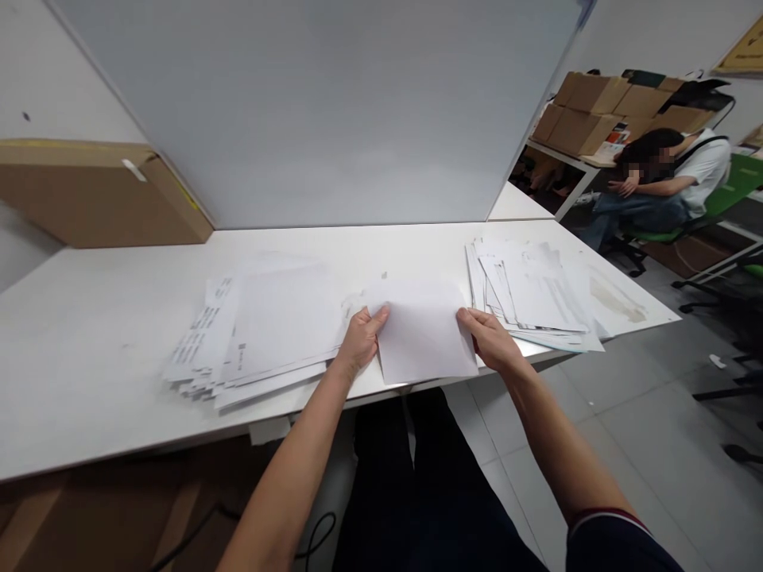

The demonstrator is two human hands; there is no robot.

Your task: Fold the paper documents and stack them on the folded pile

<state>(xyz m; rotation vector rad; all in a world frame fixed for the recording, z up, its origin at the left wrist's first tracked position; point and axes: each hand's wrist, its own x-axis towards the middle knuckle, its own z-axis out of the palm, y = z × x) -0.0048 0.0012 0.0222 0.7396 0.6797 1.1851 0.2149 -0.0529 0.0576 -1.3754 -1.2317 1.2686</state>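
A blank white sheet of paper [426, 342] is held up over the table's front edge, gripped at both sides. My left hand [362, 338] pinches its left edge, thumb on top. At the opposite edge, my right hand [489, 338] pinches the paper the same way. To the left lies a fanned stack of printed papers [280, 318], its sheets uneven at the lower left. A looser, messier pile of papers [536, 290] sits to the right, close to my right hand. Whether more than one sheet is in my hands I cannot tell.
The white table [107, 349] carries both piles. A large whiteboard [334, 111] stands along its back edge, with a flat cardboard box [107, 195] leaning at the left. Off to the right, a person [673, 175] sits on a green chair near stacked cardboard boxes [587, 111].
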